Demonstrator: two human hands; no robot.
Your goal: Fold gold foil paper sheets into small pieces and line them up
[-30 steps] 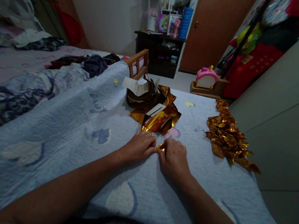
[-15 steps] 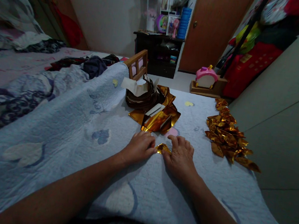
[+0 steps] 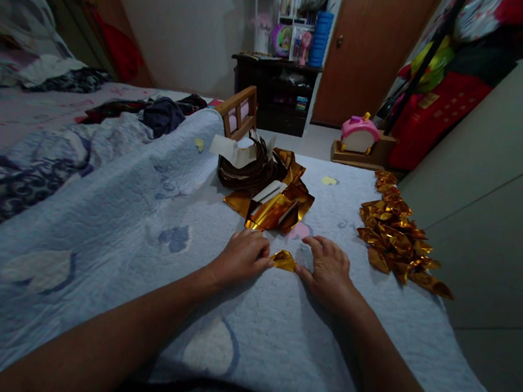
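Observation:
A small folded piece of gold foil paper (image 3: pixel 284 260) lies on the pale blue quilt (image 3: pixel 166 350) between my hands. At its left tip my left hand (image 3: pixel 245 254) is closed, the fingers curled and the thumb pressed to the paper's end. My right hand (image 3: pixel 329 269) rests on the quilt with its thumb at the paper's right tip; the thumb and forefinger are spread apart. Just beyond lie loose gold foil sheets (image 3: pixel 283 208), some showing white patches, next to a curled stack of brown-edged paper (image 3: pixel 245 172).
Folded gold foil pieces (image 3: pixel 394 238) are heaped along the bed's right edge, by a pale cabinet (image 3: pixel 506 220). A wooden bed rail (image 3: pixel 239 114) stands at the far end. Crumpled clothes and bedding (image 3: pixel 161 117) lie to the left. A pink toy (image 3: pixel 360 135) stands past the foot.
My right hand has slid a little to the right, its thumb moving off the middle of the foil piece to its right tip. My left hand stays at the left tip.

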